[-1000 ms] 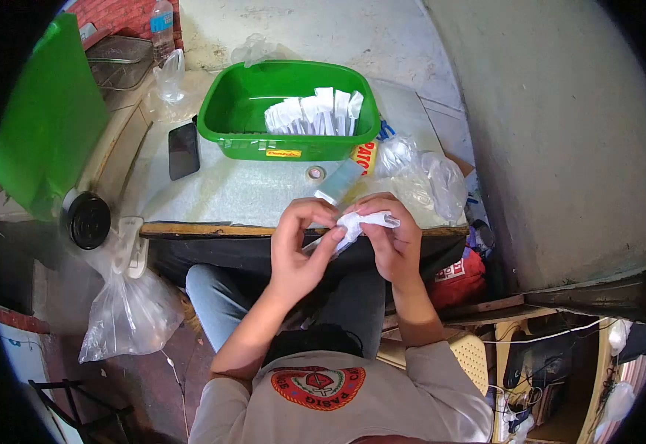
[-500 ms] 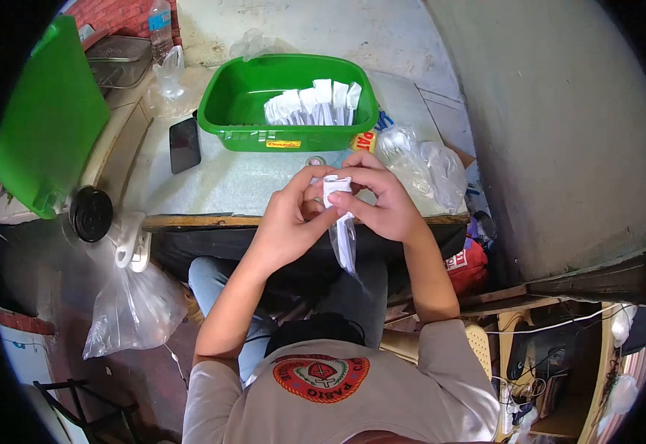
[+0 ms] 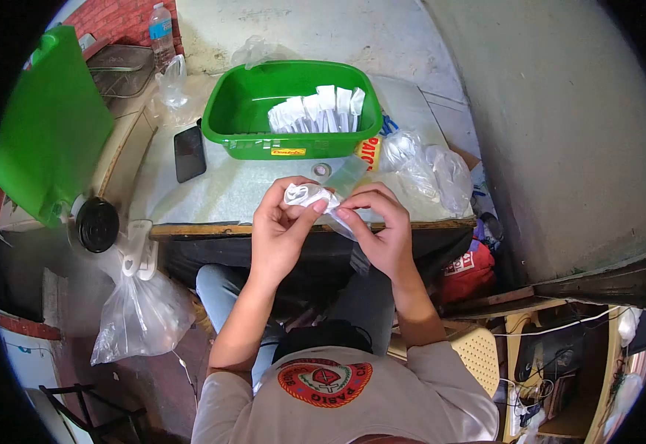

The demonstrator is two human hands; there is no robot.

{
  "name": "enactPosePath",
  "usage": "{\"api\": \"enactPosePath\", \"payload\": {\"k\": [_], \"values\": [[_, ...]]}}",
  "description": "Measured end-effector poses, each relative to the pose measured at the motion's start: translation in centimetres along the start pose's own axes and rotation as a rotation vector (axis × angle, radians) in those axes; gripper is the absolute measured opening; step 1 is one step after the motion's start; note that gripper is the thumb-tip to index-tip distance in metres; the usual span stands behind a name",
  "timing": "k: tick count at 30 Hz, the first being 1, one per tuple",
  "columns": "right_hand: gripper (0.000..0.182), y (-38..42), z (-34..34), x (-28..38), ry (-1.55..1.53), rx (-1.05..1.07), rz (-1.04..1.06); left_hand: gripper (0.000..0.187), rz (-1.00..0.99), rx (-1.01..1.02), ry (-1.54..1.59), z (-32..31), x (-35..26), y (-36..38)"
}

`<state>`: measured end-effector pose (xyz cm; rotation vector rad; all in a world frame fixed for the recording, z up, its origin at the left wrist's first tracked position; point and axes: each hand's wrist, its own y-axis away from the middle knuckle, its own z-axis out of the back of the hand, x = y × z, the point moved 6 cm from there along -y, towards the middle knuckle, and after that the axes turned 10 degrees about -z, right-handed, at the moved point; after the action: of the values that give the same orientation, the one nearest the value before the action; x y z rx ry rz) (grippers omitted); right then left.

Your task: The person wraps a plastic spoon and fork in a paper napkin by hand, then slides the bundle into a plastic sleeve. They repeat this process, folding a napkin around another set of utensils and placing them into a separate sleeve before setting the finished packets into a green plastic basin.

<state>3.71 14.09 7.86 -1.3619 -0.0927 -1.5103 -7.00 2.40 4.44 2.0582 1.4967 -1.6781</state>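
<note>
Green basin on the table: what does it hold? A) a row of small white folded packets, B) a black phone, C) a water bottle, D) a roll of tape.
A: the green basin holds a row of white packets along its right side; the phone lies outside it on the table.

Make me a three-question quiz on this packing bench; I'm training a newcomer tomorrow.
1. True or false: the left hand holds a white packet.
2. Where do the finished white packets stand? A) in the green basin B) on the phone C) in the hanging bag
3. What lies on the table between the basin and the hands?

Key
1. True; the right hand pinches the clear plastic trailing from it.
2. A
3. A tape roll.
</note>
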Motion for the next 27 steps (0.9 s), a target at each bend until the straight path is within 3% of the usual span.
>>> {"api": "enactPosePath", "payload": {"k": [10, 18, 27], "values": [[0.009, 0.8, 0.4, -0.9, -0.187, -0.108, -0.03, 0.027, -0.015, -0.026, 0.065, -0.1, -0.9, 0.9], [0.022, 1.1, 1.1, 2.8, 0.069, -0.064, 0.154, 0.026, -0.136, 0.043, -0.082, -0.7, -2.2, 1.2], [0.013, 0.9, 1.0, 3.2, 0.145, -0.07, 0.076, 0.031, -0.283, 0.143, -0.237, -0.8, -2.6, 2.0]]}}
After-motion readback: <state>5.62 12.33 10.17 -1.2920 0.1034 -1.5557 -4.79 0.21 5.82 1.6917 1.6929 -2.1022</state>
